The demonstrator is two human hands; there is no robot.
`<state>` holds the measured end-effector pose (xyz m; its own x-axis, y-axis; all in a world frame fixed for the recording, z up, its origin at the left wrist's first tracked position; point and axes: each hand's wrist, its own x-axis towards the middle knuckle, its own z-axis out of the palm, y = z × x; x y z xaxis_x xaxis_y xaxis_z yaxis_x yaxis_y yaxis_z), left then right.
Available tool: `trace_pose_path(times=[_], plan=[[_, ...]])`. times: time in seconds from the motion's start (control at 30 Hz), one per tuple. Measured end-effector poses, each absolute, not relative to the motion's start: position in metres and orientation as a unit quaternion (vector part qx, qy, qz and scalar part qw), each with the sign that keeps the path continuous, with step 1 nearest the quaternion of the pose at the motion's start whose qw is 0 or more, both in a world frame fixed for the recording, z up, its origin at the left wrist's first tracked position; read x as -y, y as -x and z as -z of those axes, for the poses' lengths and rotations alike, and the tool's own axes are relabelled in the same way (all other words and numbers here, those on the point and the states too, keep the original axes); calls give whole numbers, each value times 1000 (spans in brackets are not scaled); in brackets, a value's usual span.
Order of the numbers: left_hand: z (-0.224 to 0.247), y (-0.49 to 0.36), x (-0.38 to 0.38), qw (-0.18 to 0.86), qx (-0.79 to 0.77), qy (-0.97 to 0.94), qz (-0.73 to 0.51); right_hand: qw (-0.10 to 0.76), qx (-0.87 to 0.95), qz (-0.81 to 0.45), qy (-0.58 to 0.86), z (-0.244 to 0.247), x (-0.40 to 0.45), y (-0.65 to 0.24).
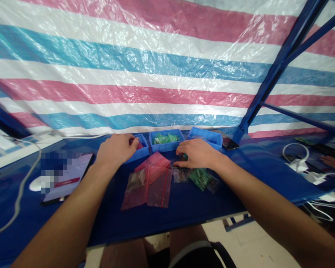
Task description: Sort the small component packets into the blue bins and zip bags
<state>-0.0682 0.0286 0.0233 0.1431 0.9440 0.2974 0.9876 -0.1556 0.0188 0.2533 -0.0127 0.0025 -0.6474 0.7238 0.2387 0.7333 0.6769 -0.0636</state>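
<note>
My left hand (115,149) reaches into the left blue bin (145,150), its fingers bent down beside a small red packet (139,144). What lies between those fingertips is hidden. My right hand (197,152) is curled low over the table, in front of the right blue bin (206,136). Something greenish shows between its thumb and fingers. Just below lie small clear bags (180,175) of parts and green bags (199,178). Pink zip bags (150,186) overlap between my forearms. Green packets (166,139) fill the middle blue bin (153,146).
A phone (69,178) lies at left by a white mouse (36,184) and cable (24,182). A dark phone-like object (230,143) rests behind the right bin. White chargers (298,163) and another person's hand (333,163) are at right. Blue frame posts (264,87) stand before striped sheeting (156,74).
</note>
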Motion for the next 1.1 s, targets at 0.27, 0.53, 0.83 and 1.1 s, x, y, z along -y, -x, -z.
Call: trace_pose_path(times=[0.27,0.53,0.83,1.1], plan=[[-24,44,-16,62,454,828,324,150,903,-3,402,-4,14,-249],[-8,5,3,-108,330,883,315,470,746,-301,364,16,9,-235],[-2,1,1,-227,339,816,409,526,647,-462,303,17,6,-226],[3,-3,-1,-283,323,791,437,535,631,-485,284,20,6,-224]])
